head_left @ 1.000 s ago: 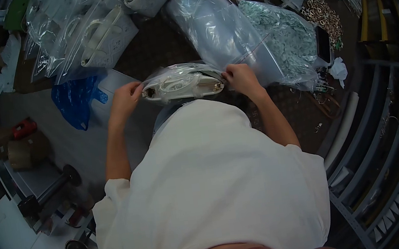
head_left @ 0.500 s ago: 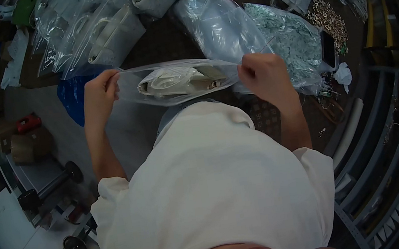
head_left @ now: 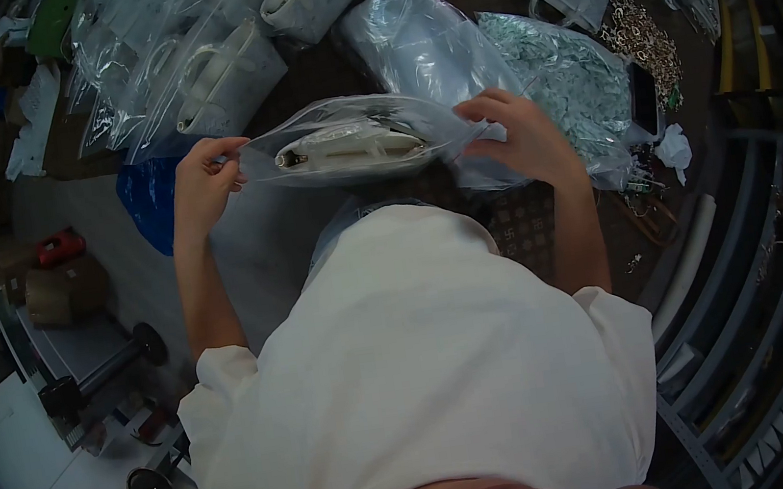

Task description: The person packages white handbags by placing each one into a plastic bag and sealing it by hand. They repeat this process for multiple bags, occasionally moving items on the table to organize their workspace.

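Observation:
A clear plastic bag (head_left: 272, 127) is stretched across in front of me, its mouth spread toward me. Inside it lies a white handbag (head_left: 354, 147), with a metal fitting visible at its left end. My left hand (head_left: 210, 181) pinches the left edge of the plastic bag between thumb and fingers. At the opposite edge, my right hand (head_left: 528, 139) has its thumb and fingers apart, the fingertips at the plastic. Whether they press on it is hard to see.
Several plastic-wrapped white handbags (head_left: 231, 78) lie at the back left. Flat clear plastic bags (head_left: 429, 42) and a bag of pale green pieces (head_left: 558, 84) lie behind. Gold-coloured metal parts (head_left: 641, 38) sit in a pile at right, near a dark phone-like object (head_left: 643, 91).
My right hand's fingers have gone from closed to spread. The plastic bag's mouth gapes taller, and the handbag inside has shifted and turned, its left-end fitting now showing.

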Available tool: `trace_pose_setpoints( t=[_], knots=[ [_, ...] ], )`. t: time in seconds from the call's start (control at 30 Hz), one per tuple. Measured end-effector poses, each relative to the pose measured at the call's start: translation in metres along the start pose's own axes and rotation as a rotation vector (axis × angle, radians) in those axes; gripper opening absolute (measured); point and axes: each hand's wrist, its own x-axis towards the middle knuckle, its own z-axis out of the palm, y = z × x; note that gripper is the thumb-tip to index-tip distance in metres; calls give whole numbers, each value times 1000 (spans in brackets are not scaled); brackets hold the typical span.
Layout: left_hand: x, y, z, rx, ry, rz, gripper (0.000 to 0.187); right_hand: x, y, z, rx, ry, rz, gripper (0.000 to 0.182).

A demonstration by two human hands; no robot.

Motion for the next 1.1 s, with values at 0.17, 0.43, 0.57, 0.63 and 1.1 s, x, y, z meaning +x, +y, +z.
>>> trace_pose_setpoints(
  t=[0.17,0.43,0.57,0.63,1.1],
  knots=[
    [3,0,-9,-86,62,-19,22,-3,5,5,-48,42,-96,20],
    [29,-6,-29,119,46,-31,20,4,1,30,-214,138,-233,11],
    [16,74,17,316,98,435,37,-1,1,33,-204,174,-222,11],
    [20,92,53,502,-24,837,44,-1,1,32,-196,167,-239,11],
    [39,98,140,294,-415,793,9,-15,11,32,32,269,-176,15]
  ],
)
